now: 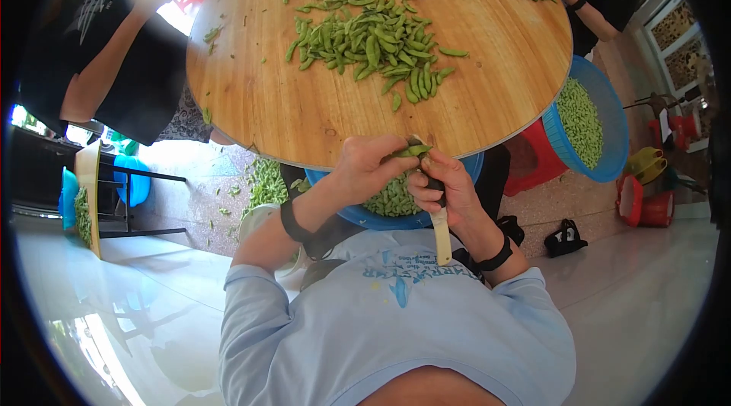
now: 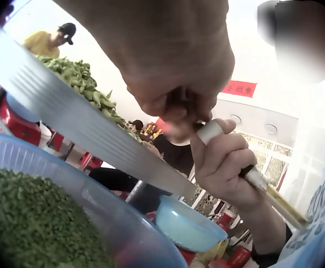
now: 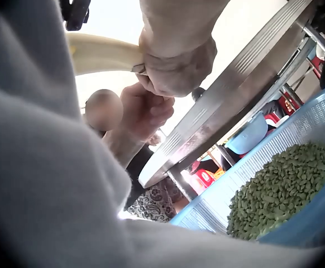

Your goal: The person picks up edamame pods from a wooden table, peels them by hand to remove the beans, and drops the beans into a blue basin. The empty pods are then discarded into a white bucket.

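In the head view my left hand (image 1: 369, 170) pinches a green bean pod (image 1: 413, 151) just off the near edge of the table. My right hand (image 1: 449, 185) meets it at the pod and grips a tool with a long cream handle (image 1: 442, 238) that points back toward the shirt. The tool's working end is hidden by the fingers. A white band (image 2: 210, 132) wraps the right thumb in the left wrist view. Below both hands sits a blue basket (image 3: 263, 167) of shelled green beans (image 3: 285, 187), partly under the table.
Piles of bean pods (image 1: 373, 40) cover part of the round wooden table (image 1: 502, 71). Another blue basin (image 1: 617, 139) of beans stands at the right by a red stool (image 1: 533, 158). Pods (image 1: 266, 181) lie on the floor. People sit at both sides.
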Available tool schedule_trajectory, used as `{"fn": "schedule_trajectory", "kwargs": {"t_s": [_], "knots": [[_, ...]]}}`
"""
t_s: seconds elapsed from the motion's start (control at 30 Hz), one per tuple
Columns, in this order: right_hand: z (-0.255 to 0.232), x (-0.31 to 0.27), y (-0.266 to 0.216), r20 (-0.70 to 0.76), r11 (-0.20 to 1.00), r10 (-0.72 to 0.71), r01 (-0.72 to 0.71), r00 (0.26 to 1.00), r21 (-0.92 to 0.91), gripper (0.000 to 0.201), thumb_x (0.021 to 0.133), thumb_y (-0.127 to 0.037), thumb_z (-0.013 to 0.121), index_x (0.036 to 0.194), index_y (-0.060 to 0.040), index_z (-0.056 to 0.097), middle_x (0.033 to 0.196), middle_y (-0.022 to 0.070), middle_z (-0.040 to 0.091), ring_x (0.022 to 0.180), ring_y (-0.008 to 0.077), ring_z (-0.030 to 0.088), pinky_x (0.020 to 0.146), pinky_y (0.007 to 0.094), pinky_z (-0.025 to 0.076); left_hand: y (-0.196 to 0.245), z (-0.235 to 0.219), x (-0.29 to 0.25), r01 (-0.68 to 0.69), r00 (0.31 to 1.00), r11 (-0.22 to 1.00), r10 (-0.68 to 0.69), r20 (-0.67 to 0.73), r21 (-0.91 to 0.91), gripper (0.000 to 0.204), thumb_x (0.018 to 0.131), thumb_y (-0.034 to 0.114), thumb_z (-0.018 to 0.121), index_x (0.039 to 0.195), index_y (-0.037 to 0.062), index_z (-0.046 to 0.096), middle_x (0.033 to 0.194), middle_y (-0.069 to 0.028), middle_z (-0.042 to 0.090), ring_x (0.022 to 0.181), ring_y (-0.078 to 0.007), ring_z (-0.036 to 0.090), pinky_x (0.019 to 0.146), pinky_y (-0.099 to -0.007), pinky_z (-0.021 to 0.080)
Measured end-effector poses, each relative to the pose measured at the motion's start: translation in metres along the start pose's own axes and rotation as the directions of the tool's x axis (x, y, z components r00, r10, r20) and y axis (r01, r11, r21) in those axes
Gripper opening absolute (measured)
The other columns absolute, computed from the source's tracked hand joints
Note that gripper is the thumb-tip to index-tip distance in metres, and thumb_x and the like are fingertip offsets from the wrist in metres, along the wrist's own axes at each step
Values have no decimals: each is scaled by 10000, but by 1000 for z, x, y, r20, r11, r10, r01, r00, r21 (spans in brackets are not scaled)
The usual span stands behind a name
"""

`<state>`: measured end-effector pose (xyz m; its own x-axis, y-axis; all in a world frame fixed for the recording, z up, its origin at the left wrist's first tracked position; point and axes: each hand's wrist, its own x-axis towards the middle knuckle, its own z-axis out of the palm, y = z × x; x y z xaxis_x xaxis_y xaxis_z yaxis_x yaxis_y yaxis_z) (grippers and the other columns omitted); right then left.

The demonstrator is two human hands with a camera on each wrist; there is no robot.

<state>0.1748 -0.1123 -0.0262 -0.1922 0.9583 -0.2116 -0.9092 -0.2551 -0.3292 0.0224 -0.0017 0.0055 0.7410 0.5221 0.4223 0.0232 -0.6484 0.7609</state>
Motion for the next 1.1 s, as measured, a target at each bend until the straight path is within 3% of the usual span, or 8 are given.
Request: {"fn": "schedule_trajectory", "kwargs": {"t_s": [0.13, 0.27, 0.33, 0.43, 0.53, 0.63, 0.87, 1.1], "knots": [[1, 0, 2, -34, 998, -48, 46, 998, -53, 149, 945, -141, 502, 1005, -27, 577, 770, 92, 552, 517, 100, 445, 384, 204, 341, 0, 4, -6, 303, 950, 908, -313, 12, -289, 110, 861, 90, 623, 871, -19, 639, 625, -73, 577, 553, -87, 553, 500, -242, 431], [14, 0, 6, -117, 940, -213, 171, 970, -295, 169, 951, -127, 485, 1026, -5, 575, 752, 82, 558, 504, 97, 455, 392, 201, 342, -4, 18, -8, 199, 966, 966, -222, -132, -167, 122, 865, 108, 616, 913, -1, 644, 645, -128, 586, 525, -192, 564, 491, -284, 440], [7, 1, 6, -7, 744, -350, 274, 937, -610, 234, 958, -123, 473, 1124, 21, 552, 736, 68, 554, 496, 90, 457, 398, 202, 351, -5, 19, -8, 461, 868, 755, -493, 58, -466, 150, 864, 122, 622, 933, -11, 628, 659, -149, 598, 546, -221, 596, 491, -300, 454], [13, -6, 8, 21, 632, -407, 298, 913, -715, 257, 965, -95, 451, 1166, 38, 541, 697, 28, 547, 485, 55, 445, 416, 186, 342, 0, 21, -9, 182, 976, 980, -190, -109, -77, 175, 869, 127, 611, 971, -12, 581, 674, -179, 604, 583, -287, 624, 500, -341, 473], [18, -9, 12, 55, 501, -469, 317, 882, -805, 318, 960, -68, 455, 1257, 39, 499, 703, 16, 538, 502, 40, 443, 425, 180, 338, 2, 28, -13, 65, 987, 997, -59, -150, 36, 194, 875, 134, 600, 987, -7, 529, 698, -197, 610, 629, -345, 631, 515, -382, 483], [16, -7, 12, 96, 465, -502, 362, 860, -808, 356, 952, -42, 460, 1301, 29, 473, 711, 14, 541, 507, 36, 435, 431, 179, 337, 9, 29, -11, 202, 972, 979, -205, -115, -38, 177, 885, 127, 580, 980, 0, 503, 702, -195, 608, 634, -368, 619, 517, -399, 480], [14, -13, 17, 172, 290, -583, 401, 794, -869, 366, 937, -18, 479, 1300, 32, 478, 726, 6, 552, 526, 41, 449, 459, 184, 366, 12, 31, -8, 137, 982, 988, -145, -120, -77, 169, 887, 124, 579, 965, -8, 506, 704, -198, 601, 622, -373, 609, 517, -399, 474], [11, -16, 1, 259, 181, -452, 372, 854, -910, 359, 922, 1, 498, 1280, 31, 499, 725, 19, 561, 572, 47, 474, 495, 196, 387, -1, 31, -14, 315, 948, 868, -305, 89, -385, 115, 861, 61, 499, 946, -16, 505, 705, -153, 574, 634, -233, 605, 566, -326, 471]]}}
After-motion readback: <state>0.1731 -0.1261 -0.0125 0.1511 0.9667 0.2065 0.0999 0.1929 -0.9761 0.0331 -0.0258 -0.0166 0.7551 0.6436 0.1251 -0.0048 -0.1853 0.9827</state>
